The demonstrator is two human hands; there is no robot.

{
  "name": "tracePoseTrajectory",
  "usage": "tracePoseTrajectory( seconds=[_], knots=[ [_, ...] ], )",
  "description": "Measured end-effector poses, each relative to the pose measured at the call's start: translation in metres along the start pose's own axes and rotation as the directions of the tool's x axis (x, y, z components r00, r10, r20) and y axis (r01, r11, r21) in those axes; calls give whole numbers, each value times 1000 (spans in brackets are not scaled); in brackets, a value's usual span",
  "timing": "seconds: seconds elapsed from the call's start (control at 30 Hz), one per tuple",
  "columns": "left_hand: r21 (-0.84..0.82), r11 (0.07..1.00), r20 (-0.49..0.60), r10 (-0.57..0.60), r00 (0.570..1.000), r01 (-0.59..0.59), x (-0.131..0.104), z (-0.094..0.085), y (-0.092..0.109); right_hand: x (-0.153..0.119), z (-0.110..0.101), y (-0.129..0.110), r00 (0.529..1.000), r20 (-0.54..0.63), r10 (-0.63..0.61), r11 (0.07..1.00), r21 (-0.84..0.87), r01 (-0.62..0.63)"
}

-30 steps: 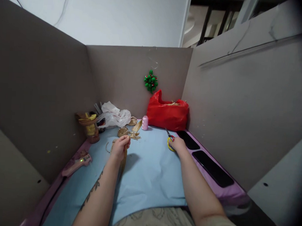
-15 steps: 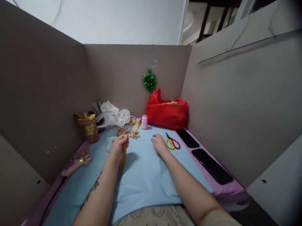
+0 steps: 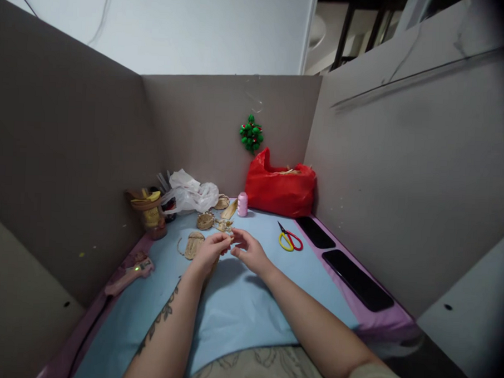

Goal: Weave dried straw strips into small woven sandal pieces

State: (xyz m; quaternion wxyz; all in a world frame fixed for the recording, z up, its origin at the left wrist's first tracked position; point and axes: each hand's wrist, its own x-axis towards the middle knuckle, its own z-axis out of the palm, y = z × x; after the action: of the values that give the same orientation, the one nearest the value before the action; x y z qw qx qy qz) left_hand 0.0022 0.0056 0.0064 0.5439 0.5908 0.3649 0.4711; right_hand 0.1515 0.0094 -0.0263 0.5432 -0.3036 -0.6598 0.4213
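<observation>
My left hand (image 3: 212, 251) is closed around a tan strip of dried plant fibre (image 3: 210, 273), which hangs down beside the wrist. Close by on the right, my right hand (image 3: 251, 253) has its thumb and fingers curved and apart at the strip's upper end; whether a fingertip touches it I cannot tell. On the blue cloth (image 3: 247, 306) left of my hands lies a flat, rounded woven piece (image 3: 194, 245) with a thin cord at its side. Behind it sit a small round woven basket (image 3: 205, 220) and some dried scraps (image 3: 224, 225).
Yellow-and-red scissors (image 3: 290, 241) lie right of my hands, with two black phones (image 3: 356, 280) beyond. A pink thread spool (image 3: 242, 204), red bag (image 3: 281, 190) and white plastic bag (image 3: 193, 192) stand behind. A pink glue gun (image 3: 130, 277) lies left. Grey panels enclose three sides.
My right hand has moved left to meet the left hand. My left hand has shifted slightly right with the fibre strip, uncovering the flat woven piece.
</observation>
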Motion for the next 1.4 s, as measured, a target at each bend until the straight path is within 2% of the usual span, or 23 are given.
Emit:
tracePoseTrajectory(
  seconds=[0.17,0.53,0.57,0.63,0.67,0.7,0.73,0.77,0.8,0.87,0.9,0.93,0.97,1.0,1.03,1.1,1.13,1.17,1.23,1.3,1.4],
  knots=[
    [124,992,6,14,1000,-14,3,-2,-8,0,7,-1,987,-137,83,997,19,-81],
    [245,969,-7,18,1000,-16,3,0,-10,1,3,-1,974,-209,88,991,-83,-107],
    [275,961,-30,28,999,-19,4,-1,-10,2,2,0,969,-233,88,988,-101,-114],
    [349,937,-149,96,984,-39,6,-4,-8,4,-4,4,948,-302,100,982,-121,-142],
    [390,919,-241,157,958,-52,7,-8,-7,6,-8,7,932,-343,114,980,-118,-163],
    [435,898,-344,233,909,-66,8,-12,-5,8,-12,11,913,-386,133,977,-104,-186],
    [482,873,-440,313,842,-72,8,-17,-4,11,-18,15,890,-429,153,975,-84,-208],
    [533,843,-530,401,747,-75,8,-21,-2,13,-23,20,867,-468,173,972,-59,-226],
    [587,806,-598,490,634,-69,7,-25,0,15,-29,24,840,-507,193,970,-32,-242],
    [690,721,-639,645,418,-58,3,-27,3,19,-38,33,789,-573,222,965,16,-261],
    [740,669,-611,711,347,-68,1,-25,4,20,-41,37,765,-600,233,963,36,-266],
    [790,606,-553,771,316,-98,-1,-21,5,22,-43,40,746,-619,245,961,56,-270],
    [835,531,-467,822,326,-145,-4,-14,5,22,-43,42,731,-632,259,959,77,-272],
    [872,439,-343,864,370,-215,-6,-6,4,23,-42,43,723,-635,273,957,99,-274],
    [887,353,-194,871,452,-299,-9,4,3,22,-39,43,721,-629,289,953,121,-276],
    [865,233,106,779,617,-443,-13,23,-1,21,-32,41,733,-597,326,944,167,-283],
    [846,212,215,703,677,-489,-14,32,-4,20,-27,40,741,-576,344,938,186,-291],
    [830,222,276,633,723,-511,-15,39,-8,19,-23,37,749,-557,360,933,201,-299],
    [819,323,270,513,815,-475,-14,47,-17,16,-15,33,759,-524,386,922,232,-309],
    [803,454,198,407,892,-386,-11,47,-27,15,-11,30,770,-487,411,909,285,-304],
    [778,591,73,253,965,-214,-5,40,-36,15,-9,30,782,-428,453,873,391,-291]
  ],
)
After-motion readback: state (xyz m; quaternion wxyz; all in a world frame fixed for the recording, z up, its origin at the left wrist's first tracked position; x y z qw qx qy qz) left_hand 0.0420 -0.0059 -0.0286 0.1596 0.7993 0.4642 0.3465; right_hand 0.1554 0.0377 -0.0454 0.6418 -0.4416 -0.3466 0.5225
